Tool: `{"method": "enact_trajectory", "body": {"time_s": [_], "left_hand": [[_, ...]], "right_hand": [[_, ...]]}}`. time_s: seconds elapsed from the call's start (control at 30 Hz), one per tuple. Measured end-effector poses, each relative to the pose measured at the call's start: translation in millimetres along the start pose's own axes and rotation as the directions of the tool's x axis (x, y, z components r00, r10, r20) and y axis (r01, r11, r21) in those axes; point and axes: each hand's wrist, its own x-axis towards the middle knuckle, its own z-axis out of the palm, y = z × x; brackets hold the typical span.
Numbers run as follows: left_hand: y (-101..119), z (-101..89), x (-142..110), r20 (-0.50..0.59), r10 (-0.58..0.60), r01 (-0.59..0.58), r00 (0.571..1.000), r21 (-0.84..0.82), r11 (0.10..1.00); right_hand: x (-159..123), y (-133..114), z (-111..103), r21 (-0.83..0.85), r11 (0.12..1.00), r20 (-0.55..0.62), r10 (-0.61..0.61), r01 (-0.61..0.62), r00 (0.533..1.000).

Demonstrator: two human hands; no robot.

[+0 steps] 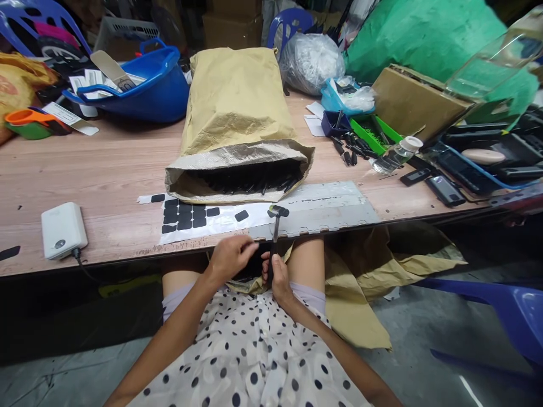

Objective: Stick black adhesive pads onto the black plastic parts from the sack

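Note:
My right hand [278, 278] is closed round the handle of a small black hammer [276, 217], whose head rests on the table's front edge. Just left of it, my left hand [231, 256] is curled in a pinch at the table edge, holding something small and dark that I cannot make out. Both hands sit low over my lap. In front of them lies a white sheet [186, 217] bearing several black rectangular pads, beside a grey metal plate [322, 209]. Behind these, an open tan paper sack [240, 121] lies on its side with black parts inside.
A white power bank [63, 230] with a cable sits at front left. A blue basin [146, 85] stands at back left. At right are a cardboard box [413, 102], a clear bottle [396, 155], trays of black parts and a blue chair [509, 305].

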Motion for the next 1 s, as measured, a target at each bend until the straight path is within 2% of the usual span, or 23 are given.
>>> {"method": "enact_trajectory", "body": {"time_s": [0.03, 0.07, 0.1, 0.17, 0.23, 0.3, 0.4, 0.5, 0.57, 0.63, 0.77, 0.87, 1.0], "left_hand": [[0, -8.5, 16, -0.128, -0.010, 0.009, 0.992, -0.007, 1.000], [-3, -16.5, 33, -0.260, -0.028, 0.032, 0.965, 0.012, 0.999], [-10, -23.4, 51, -0.376, -0.054, 0.073, 0.925, 0.037, 0.997], [-30, -33.0, 85, -0.533, -0.111, 0.171, 0.839, 0.064, 0.983], [-54, -36.1, 113, -0.606, -0.173, 0.264, 0.776, 0.064, 0.962], [-74, -34.3, 130, -0.599, -0.241, 0.328, 0.764, 0.039, 0.944], [-89, -31.2, 136, -0.541, -0.304, 0.367, 0.784, 0.009, 0.930], [-83, -34.7, 124, -0.523, -0.283, 0.343, 0.804, 0.018, 0.939], [-71, -38.0, 110, -0.522, -0.216, 0.281, 0.825, 0.047, 0.959], [-55, -36.9, 94, -0.484, -0.126, 0.189, 0.866, 0.083, 0.978], [-30, -17.6, 74, -0.285, 0.049, -0.017, 0.957, 0.114, 0.993], [-26, -1.9, 71, -0.195, 0.092, -0.075, 0.977, 0.093, 0.993], [-32, 1.7, 74, -0.189, 0.062, -0.060, 0.980, 0.016, 0.998]], "right_hand": [[0, 0, 0, 0.003, 1.000, -0.003, 0.008, -0.007, 1.000], [0, 0, 0, 0.005, 1.000, -0.005, 0.014, -0.014, 1.000], [0, 0, 0, 0.008, 1.000, -0.008, 0.020, -0.020, 1.000], [0, 1, 0, 0.012, 1.000, -0.009, 0.025, -0.025, 1.000], [0, 1, 0, 0.016, 1.000, -0.008, 0.019, -0.019, 1.000], [0, 2, 0, 0.016, 1.000, -0.002, 0.011, -0.011, 1.000], [0, 1, 1, 0.018, 1.000, 0.010, 0.010, -0.010, 1.000], [-1, 0, 1, 0.029, 0.999, 0.006, 0.016, -0.016, 1.000], [-1, 0, 1, 0.032, 0.999, -0.003, 0.016, -0.016, 1.000], [-1, -1, 0, 0.028, 1.000, -0.014, 0.015, -0.015, 1.000], [0, -1, 0, 0.012, 1.000, -0.031, 0.009, -0.009, 0.999], [-1, -2, -1, -0.014, 1.000, -0.037, -0.006, 0.005, 0.999], [-3, -6, -4, -0.047, 0.999, -0.043, -0.013, 0.011, 0.999]]}}
